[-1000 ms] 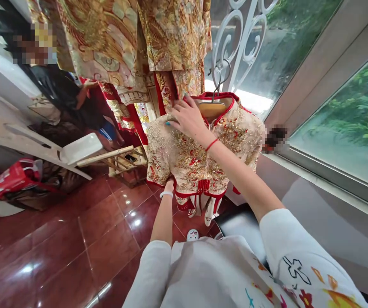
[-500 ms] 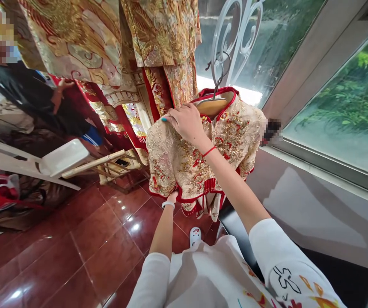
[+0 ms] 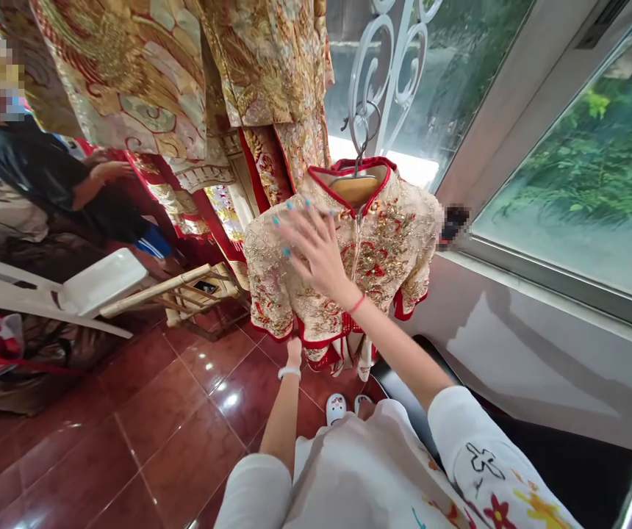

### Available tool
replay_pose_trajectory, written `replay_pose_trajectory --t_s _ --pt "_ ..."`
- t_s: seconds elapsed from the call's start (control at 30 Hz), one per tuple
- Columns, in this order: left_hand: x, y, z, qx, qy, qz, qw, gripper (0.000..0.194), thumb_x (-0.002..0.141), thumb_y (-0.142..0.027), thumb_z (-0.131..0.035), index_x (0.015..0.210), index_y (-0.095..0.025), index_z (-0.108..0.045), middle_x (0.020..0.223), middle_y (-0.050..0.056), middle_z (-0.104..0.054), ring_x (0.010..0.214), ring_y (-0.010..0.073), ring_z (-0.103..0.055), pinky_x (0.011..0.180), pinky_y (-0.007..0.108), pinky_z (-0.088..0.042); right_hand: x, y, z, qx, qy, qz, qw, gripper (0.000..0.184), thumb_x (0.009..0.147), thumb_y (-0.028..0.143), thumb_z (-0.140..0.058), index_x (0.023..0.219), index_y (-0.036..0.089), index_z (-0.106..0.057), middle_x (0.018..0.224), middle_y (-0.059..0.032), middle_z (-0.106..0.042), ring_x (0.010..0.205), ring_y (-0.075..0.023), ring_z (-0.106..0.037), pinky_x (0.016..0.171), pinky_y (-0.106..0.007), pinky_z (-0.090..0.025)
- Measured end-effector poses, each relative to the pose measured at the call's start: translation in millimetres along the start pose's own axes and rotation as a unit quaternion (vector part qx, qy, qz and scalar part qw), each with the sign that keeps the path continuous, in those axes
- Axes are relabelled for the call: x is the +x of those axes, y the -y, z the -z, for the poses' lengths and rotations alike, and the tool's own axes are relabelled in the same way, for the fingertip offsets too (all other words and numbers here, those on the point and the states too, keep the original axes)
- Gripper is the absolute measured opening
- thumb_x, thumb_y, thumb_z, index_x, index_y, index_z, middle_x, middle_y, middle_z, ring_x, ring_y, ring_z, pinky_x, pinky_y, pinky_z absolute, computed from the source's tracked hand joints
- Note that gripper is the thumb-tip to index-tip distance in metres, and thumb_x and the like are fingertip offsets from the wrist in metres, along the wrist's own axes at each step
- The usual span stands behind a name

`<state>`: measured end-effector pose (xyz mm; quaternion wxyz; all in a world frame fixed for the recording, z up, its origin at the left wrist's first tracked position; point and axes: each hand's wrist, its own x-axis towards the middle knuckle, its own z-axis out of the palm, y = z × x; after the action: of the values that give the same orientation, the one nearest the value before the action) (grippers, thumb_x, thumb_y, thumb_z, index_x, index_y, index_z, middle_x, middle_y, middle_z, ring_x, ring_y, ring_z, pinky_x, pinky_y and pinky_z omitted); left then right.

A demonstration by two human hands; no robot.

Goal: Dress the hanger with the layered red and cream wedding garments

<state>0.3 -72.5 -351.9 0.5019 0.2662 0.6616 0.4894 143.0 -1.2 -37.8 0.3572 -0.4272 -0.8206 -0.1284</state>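
A cream embroidered jacket (image 3: 374, 246) with gold beading and red trim hangs in front of me on a wooden hanger (image 3: 356, 192) with a metal hook. My right hand (image 3: 316, 246), nails painted turquoise, is over the jacket's chest and shoulder with its fingers spread. It is slightly blurred, and I cannot tell whether it touches the cloth. Low down, my left hand (image 3: 294, 353) is closed at the red-edged cuff of the sleeve on the left. The jacket partly hides its fingertips.
White scrolled metalwork (image 3: 376, 73) holds the hanger beside a window (image 3: 580, 169). Large gold-embroidered garments (image 3: 128, 73) hang at upper left. A person in black (image 3: 29, 162) is beyond them. A bamboo rack (image 3: 200, 290), a white chair (image 3: 101, 283) and a black seat (image 3: 575, 463) stand around.
My right hand has lifted from the jacket's shoulder and come down over the chest, its fingers spreading. My left hand stays at the cuff. The view has shifted slightly.
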Motion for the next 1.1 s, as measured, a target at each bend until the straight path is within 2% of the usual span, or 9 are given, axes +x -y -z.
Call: replay_pose_trajectory --t_s 0.13,0.23,0.4,0.57,0.67,0.73,0.83,0.93,1.1 --pt "-41 24 30.0 0.011 -0.011 0.027 1.0 0.016 0.094 -0.027 -0.051 0.097 -0.016 -0.062 0.086 0.004 -0.065 0.065 0.0129 -0.062 0.06 0.026 -0.051 -172 12 -49 0.006 0.109 -0.099 0.989 0.053 0.096 0.021 -0.047 0.147 0.031 -0.053 0.159 -0.0063 -0.043 0.154 -0.0314 -0.026 0.125 -0.061 -0.017" --pt "-60 29 35.7 0.019 -0.023 0.014 0.999 0.015 0.087 -0.027 -0.053 0.096 -0.018 -0.062 0.088 0.004 -0.065 0.067 0.0144 -0.063 0.063 0.027 -0.052 -251 -5 -82 -0.005 0.235 -0.18 0.955 0.062 0.093 0.014 -0.045 0.15 0.034 -0.049 0.161 -0.0075 -0.041 0.151 -0.0339 -0.032 0.122 -0.066 -0.018" --pt "-66 -10 -3.6 0.135 -0.013 -0.149 0.979 0.032 0.085 -0.023 -0.052 0.114 -0.021 -0.064 0.122 0.012 -0.063 0.108 0.0242 -0.065 0.097 0.042 -0.054 -254 -26 -96 0.026 0.28 -0.18 0.943 0.073 0.085 0.004 -0.044 0.153 0.031 -0.046 0.163 -0.0073 -0.037 0.151 -0.032 -0.032 0.123 -0.064 -0.017" --pt "-85 -55 -43.3 0.352 -0.059 -0.351 0.866 0.058 0.087 -0.021 -0.057 0.144 -0.023 -0.054 0.163 0.015 -0.027 0.151 0.0358 -0.027 0.123 0.057 -0.024 -272 -32 -84 0.143 0.143 -0.229 0.952 0.054 0.087 0.011 -0.042 0.135 0.025 -0.061 0.144 -0.0103 -0.057 0.138 -0.0273 -0.048 0.119 -0.055 -0.032" --pt "-98 -62 -62.1 0.426 -0.024 -0.381 0.82 0.063 0.088 -0.019 -0.058 0.15 -0.026 -0.05 0.168 0.012 -0.02 0.154 0.0381 -0.02 0.125 0.061 -0.018 -293 -60 -75 0.135 0.003 -0.4 0.907 0.039 0.089 0.025 -0.045 0.123 0.018 -0.063 0.125 -0.0176 -0.062 0.122 -0.0312 -0.056 0.109 -0.052 -0.043" --pt "-100 -62 -78.3 0.462 0.042 -0.406 0.787 0.065 0.087 -0.014 -0.055 0.15 -0.029 -0.049 0.168 0.01 -0.025 0.155 0.036 -0.022 0.125 0.061 -0.016 -299 -86 -72 0.136 -0.043 -0.486 0.862 0.048 0.086 0.034 -0.051 0.128 0.012 -0.056 0.127 -0.0227 -0.059 0.125 -0.0359 -0.052 0.109 -0.056 -0.041" --pt "-94 -64 -106.6 0.493 0.111 -0.424 0.752 0.074 0.083 -0.009 -0.054 0.153 -0.031 -0.045 0.168 0.009 -0.027 0.155 0.0339 -0.025 0.125 0.062 -0.014 -299 -121 -73 0.277 -0.015 -0.49 0.827 0.061 0.081 0.045 -0.056 0.132 0.011 -0.051 0.133 -0.023 -0.058 0.129 -0.0341 -0.052 0.11 -0.051 -0.041" --pt "-84 -72 -130.1 0.504 0.111 -0.411 0.751 0.077 0.08 -0.013 -0.058 0.154 -0.028 -0.043 0.169 0.011 -0.024 0.156 0.0356 -0.021 0.125 0.064 -0.012 -301 -136 -75 0.389 0.015 -0.47 0.792 0.059 0.078 0.051 -0.059 0.124 0.016 -0.056 0.127 -0.0175 -0.065 0.122 -0.0297 -0.06 0.105 -0.043 -0.047" --pt "-92 -74 -144.5 0.507 0.106 -0.39 0.761 0.078 0.079 -0.013 -0.06 0.154 -0.026 -0.042 0.169 0.013 -0.021 0.157 0.0384 -0.016 0.124 0.067 -0.009 -314 -139 -69 0.346 -0.016 -0.526 0.777 0.048 0.075 0.056 -0.063 0.104 0.017 -0.062 0.101 -0.0136 -0.072 0.098 -0.0303 -0.067 0.093 -0.044 -0.051"
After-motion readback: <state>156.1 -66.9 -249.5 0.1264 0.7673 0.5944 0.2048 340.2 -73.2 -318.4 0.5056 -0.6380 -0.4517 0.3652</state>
